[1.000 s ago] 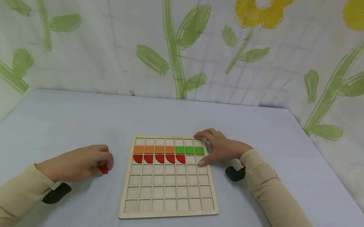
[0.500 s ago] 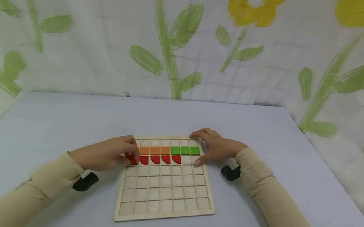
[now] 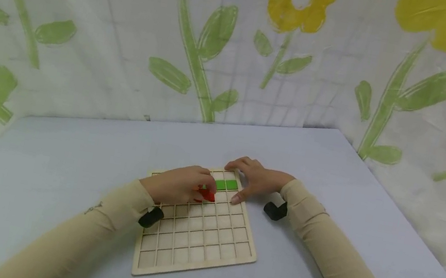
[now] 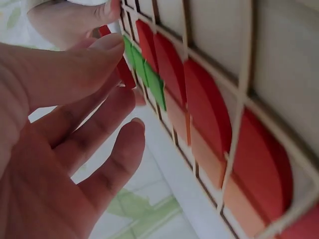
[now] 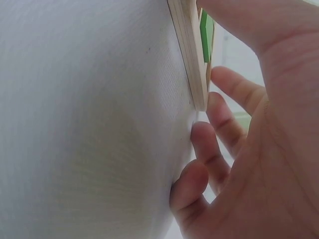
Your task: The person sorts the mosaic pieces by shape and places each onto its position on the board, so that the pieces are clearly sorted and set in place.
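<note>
My left hand [image 3: 182,184] is over the upper part of a wooden grid board [image 3: 196,238] and pinches a red quarter-circle piece [image 4: 125,72] between thumb and fingertips. In the left wrist view, several red quarter-circle pieces [image 4: 207,107] lie in a row of cells, alongside orange tiles [image 4: 207,157] and green tiles [image 4: 155,89]. That hand hides most of these rows in the head view. At the board's far right corner rests my right hand [image 3: 259,178], its thumb on the right rim and its fingers spread loosely by the far edge.
The board lies slightly turned on a white-covered table [image 3: 83,155]. Bare cells fill its near rows. A hanging cloth [image 3: 134,35] printed with yellow flowers stands behind the table. Each wrist wears a black camera [image 3: 275,210].
My left hand has moved right from the table beside the board, carrying the red piece across to the red row's right end. The right hand stays at the corner; the view has shifted slightly.
</note>
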### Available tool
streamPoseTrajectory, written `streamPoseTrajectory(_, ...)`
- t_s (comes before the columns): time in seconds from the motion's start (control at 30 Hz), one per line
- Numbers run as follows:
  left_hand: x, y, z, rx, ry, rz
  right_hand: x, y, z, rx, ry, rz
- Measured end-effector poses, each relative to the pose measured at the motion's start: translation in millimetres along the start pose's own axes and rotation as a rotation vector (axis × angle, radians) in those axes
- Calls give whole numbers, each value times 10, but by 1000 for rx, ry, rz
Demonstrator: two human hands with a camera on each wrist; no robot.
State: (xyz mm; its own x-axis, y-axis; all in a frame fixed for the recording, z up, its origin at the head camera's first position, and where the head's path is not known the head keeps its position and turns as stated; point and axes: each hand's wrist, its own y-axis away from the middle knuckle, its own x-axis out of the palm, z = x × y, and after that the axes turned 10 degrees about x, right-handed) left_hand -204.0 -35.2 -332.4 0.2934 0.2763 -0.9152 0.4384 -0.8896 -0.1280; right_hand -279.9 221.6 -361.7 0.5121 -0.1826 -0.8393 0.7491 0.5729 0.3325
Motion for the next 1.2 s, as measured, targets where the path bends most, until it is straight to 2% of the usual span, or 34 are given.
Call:
streamPoseTrajectory(0.2, 89, -187, -26, 26, 9, -27, -15, 39, 19, -7, 2, 6)
streamPoseTrajectory(0.4, 192, -263, 38, 55, -38, -35, -2, 48, 26, -10, 1, 7)
streamPoseTrajectory(0.73, 194, -239, 41, -23, -80, -75, -1, 36, 6, 7, 31, 4)
streamPoseTrajectory(1.0, 201, -296, 57, -75, -77, -33, -11, 72, 19, 12, 23, -1)
streamPoseTrajectory(1.2, 203, -344, 94, -76, -90, -2, -5, 44, 9, -12, 16, 4)
